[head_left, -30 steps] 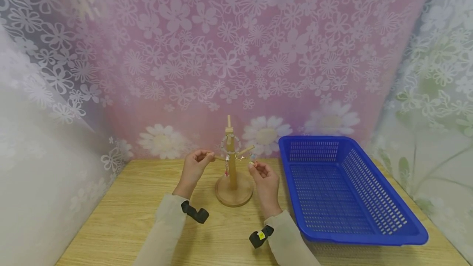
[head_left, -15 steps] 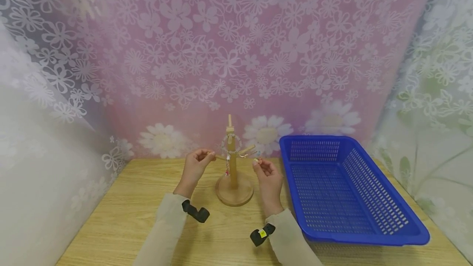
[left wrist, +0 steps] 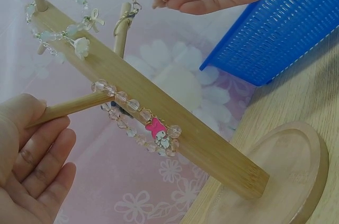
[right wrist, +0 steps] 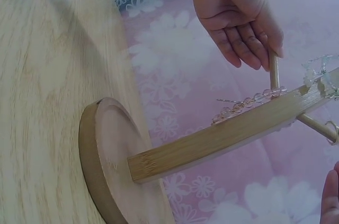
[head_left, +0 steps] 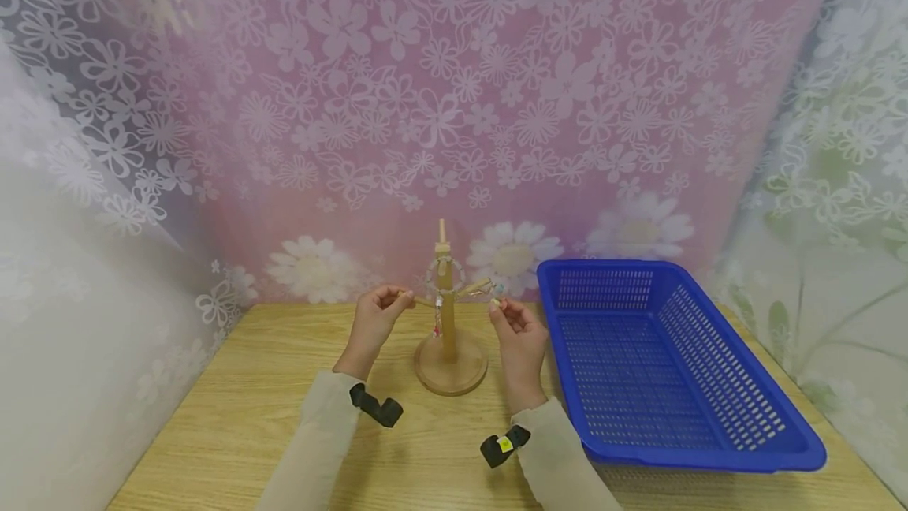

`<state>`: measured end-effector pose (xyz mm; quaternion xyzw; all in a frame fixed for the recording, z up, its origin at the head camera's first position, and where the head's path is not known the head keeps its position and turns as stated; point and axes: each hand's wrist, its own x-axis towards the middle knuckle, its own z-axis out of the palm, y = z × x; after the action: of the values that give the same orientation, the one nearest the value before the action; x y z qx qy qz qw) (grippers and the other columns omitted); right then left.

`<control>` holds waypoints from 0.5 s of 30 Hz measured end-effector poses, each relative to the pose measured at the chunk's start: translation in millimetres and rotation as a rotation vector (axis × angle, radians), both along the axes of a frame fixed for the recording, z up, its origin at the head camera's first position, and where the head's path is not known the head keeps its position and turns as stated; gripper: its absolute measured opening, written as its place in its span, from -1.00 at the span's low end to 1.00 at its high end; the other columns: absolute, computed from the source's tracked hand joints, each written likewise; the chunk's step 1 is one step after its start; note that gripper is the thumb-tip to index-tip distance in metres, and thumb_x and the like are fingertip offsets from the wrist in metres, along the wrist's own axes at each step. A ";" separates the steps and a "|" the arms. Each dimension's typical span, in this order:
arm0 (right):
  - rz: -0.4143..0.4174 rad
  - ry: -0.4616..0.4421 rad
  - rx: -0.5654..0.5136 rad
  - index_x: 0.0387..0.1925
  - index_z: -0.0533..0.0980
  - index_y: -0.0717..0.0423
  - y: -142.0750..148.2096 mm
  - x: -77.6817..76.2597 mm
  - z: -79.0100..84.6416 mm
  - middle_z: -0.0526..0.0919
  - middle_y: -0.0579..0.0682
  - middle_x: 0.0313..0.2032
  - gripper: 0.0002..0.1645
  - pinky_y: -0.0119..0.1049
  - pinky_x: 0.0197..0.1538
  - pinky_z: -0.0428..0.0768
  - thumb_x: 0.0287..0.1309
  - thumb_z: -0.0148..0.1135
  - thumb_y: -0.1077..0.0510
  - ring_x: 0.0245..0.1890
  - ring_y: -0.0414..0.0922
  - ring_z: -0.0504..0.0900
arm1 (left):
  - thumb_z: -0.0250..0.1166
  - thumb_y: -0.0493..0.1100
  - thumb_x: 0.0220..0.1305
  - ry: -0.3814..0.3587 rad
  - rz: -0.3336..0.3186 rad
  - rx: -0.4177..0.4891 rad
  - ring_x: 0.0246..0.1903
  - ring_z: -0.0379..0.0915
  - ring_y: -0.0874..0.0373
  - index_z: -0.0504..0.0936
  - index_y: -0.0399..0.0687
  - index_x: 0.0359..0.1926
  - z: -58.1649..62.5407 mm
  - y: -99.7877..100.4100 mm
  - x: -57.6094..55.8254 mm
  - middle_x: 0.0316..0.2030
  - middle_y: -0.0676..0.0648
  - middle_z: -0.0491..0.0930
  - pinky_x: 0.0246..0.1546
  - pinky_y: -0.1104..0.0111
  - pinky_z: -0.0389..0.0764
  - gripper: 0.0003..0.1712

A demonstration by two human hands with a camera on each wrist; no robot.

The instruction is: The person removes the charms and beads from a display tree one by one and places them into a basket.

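A wooden jewelry stand [head_left: 449, 330] with a round base rises between both hands. My left hand [head_left: 374, 326] pinches the end of its left peg [left wrist: 74, 108] between thumb and forefinger. Around that peg's inner part hangs a pink beaded bracelet [left wrist: 139, 142] with a pink-hooded charm. My right hand [head_left: 520, 337] holds the charm end of a keychain [left wrist: 133, 2], its fingers hiding most of the charm. The keychain's metal ring [left wrist: 123, 24] appears to be around the right peg [right wrist: 315, 126], near its tip. A pale beaded bracelet [left wrist: 58, 36] hangs higher on the stand.
A blue plastic basket [head_left: 567, 385] with perforated walls stands right of the right hand on the wooden table [head_left: 234, 408]. A pink flowered curtain [head_left: 397, 140] hangs close behind the stand.
My right hand has moved a little right and up, drawing the keychain outward along the right peg toward its tip. My left hand stays on the left peg.
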<state>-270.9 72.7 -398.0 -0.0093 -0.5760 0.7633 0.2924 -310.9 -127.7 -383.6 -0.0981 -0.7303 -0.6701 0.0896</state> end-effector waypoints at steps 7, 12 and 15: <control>-0.024 0.012 -0.011 -0.28 0.51 0.57 1.2 -0.3 2.1 0.63 -0.03 -0.43 -0.75 -0.53 -0.29 0.56 0.00 0.31 0.41 -0.44 -0.34 0.58 | 0.21 -0.27 0.29 -0.001 0.004 -0.003 -0.21 0.54 -0.02 0.57 -0.49 -0.17 0.9 1.1 0.6 -0.26 -0.42 0.59 0.10 0.09 0.40 -0.74; -0.039 0.040 -0.023 -0.28 0.52 0.56 2.9 -9.8 -4.6 0.64 -0.01 -0.41 -0.75 -0.53 -0.28 0.57 -0.02 0.32 0.43 -0.43 -0.34 0.58 | 0.22 -0.27 0.29 -0.004 0.004 0.005 -0.22 0.55 -0.04 0.56 -0.50 -0.17 -3.5 -0.2 -3.4 -0.29 -0.36 0.62 0.08 0.11 0.42 -0.73; -0.044 0.037 -0.026 -0.27 0.53 0.53 4.1 -16.7 -10.5 0.64 -0.02 -0.40 -0.76 -0.52 -0.27 0.57 -0.01 0.32 0.42 -0.41 -0.34 0.59 | 0.23 -0.26 0.28 -0.001 0.005 0.020 -0.23 0.56 -0.01 0.57 -0.47 -0.18 -12.1 -2.2 -11.0 -0.31 -0.31 0.63 0.09 0.11 0.41 -0.74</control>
<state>-287.6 76.8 -408.6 -0.0118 -0.5602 0.7641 0.3195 -321.9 -129.9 -395.7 -0.0953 -0.7238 -0.6772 0.0919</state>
